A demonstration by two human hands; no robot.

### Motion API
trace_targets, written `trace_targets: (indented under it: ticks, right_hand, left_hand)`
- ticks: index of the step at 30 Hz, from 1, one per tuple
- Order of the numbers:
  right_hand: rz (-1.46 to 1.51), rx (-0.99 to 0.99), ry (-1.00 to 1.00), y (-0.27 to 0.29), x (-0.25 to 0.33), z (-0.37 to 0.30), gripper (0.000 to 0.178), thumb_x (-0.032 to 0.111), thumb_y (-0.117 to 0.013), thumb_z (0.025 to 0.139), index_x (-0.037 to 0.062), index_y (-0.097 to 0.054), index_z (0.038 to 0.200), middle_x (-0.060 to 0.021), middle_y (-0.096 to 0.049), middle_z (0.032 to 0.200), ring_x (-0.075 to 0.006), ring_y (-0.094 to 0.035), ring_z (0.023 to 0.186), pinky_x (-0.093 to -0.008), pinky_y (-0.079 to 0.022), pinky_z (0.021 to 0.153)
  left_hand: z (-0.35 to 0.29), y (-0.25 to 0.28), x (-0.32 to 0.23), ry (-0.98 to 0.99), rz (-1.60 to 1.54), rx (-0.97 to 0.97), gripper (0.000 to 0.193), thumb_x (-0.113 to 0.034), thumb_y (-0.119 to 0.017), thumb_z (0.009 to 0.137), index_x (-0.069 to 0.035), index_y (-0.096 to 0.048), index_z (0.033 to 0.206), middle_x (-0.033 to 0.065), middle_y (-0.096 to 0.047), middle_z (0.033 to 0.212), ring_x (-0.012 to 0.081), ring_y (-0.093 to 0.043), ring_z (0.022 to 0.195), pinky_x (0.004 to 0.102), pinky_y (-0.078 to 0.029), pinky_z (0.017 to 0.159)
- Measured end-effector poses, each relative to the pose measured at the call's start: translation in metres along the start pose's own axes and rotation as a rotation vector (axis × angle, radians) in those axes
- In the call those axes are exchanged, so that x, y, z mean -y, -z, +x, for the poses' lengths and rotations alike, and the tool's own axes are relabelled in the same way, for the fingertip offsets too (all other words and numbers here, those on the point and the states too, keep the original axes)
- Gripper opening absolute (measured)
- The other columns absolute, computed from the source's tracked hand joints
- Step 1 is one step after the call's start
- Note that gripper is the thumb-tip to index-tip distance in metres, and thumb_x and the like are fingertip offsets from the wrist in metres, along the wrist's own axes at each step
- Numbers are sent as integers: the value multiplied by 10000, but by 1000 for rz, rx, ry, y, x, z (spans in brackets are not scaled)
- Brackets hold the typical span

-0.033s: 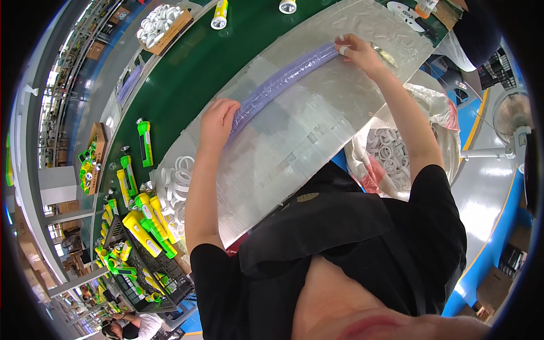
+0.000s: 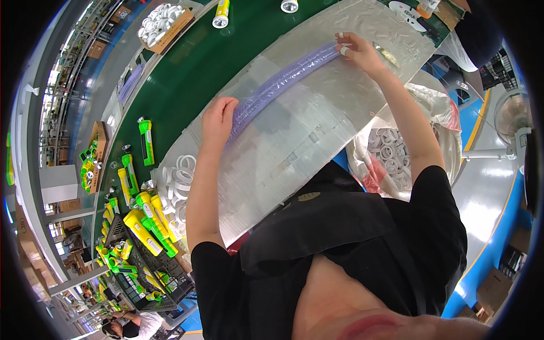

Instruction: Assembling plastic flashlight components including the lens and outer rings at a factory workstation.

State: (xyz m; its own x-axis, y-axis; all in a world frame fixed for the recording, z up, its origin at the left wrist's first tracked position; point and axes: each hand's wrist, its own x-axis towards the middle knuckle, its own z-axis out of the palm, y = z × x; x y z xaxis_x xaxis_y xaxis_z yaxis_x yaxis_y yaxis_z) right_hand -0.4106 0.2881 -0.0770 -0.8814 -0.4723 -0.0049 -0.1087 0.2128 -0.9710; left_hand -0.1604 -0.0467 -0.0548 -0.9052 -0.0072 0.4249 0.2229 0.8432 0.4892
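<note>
A long, translucent purple strip of shiny plastic (image 2: pixel 289 79), like a tube or a stack of thin pieces, lies slantwise across the table's clear sheet (image 2: pixel 272 164). My left hand (image 2: pixel 218 122) is closed around its nearer left end, with the fingertips partly hidden. At the far right end, my right hand (image 2: pixel 360 54) holds the strip between thumb and fingers; small white covers sit on some of those fingers. White rings (image 2: pixel 178 178) are heaped beside my left forearm.
Green-and-yellow flashlights (image 2: pixel 150 224) crowd the left, some in a black crate (image 2: pixel 175 283). An open sack (image 2: pixel 447 136) of white rings stands at right. Across the green table (image 2: pixel 187 96) are a cardboard box (image 2: pixel 173 34) of white parts and two upright flashlights (image 2: pixel 221 20). A fan (image 2: pixel 513 113) stands far right.
</note>
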Motion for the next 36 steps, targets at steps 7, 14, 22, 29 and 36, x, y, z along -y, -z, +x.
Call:
trace_targets:
  ticks: [7, 14, 22, 29, 36]
  right_hand:
    - [-95, 55, 81, 4, -4, 1, 385, 108, -574, 916, 124, -585, 1301, -8, -588, 1237, -103, -569, 1059, -241, -473, 803]
    - [-78, 112, -38, 12, 4, 8, 319, 181, -591, 923, 89, -623, 1227, 26, -624, 1169, -77, -538, 926, -245, -458, 817]
    - [27, 89, -108, 16, -6, 27, 316, 276, -654, 914, 70, -659, 1154, 19, -632, 955, -77, -548, 810, -231, -470, 809]
    - [173, 202, -35, 29, -10, 18, 300, 64, -567, 917, 42, -619, 1212, -10, -632, 1192, -112, -569, 1086, -266, -470, 949]
    - [128, 238, -49, 27, -11, 21, 414, -29, -483, 878, 47, -592, 1270, -13, -610, 1251, -129, -549, 1139, -293, -464, 988]
  left_hand:
    - [24, -16, -23, 50, -154, -59, 206, -128, -669, 879, -30, -672, 1061, 97, -669, 1015, 200, -641, 855, 283, -498, 702]
    - [41, -30, -10, 301, -344, 79, 209, -156, -683, 878, -13, -686, 1031, 98, -677, 1023, 196, -636, 942, 294, -494, 767]
    - [64, -50, -27, 134, -106, 136, 242, -135, -718, 841, -26, -692, 1055, 75, -680, 1043, 202, -636, 945, 304, -496, 811]
    - [91, -74, -46, -315, -94, -129, 217, -200, -726, 844, -2, -699, 931, 58, -704, 884, 209, -661, 759, 304, -508, 673]
    - [110, -91, -39, 285, -379, 118, 226, -195, -728, 844, -14, -705, 976, 60, -694, 874, 201, -655, 769, 320, -509, 678]
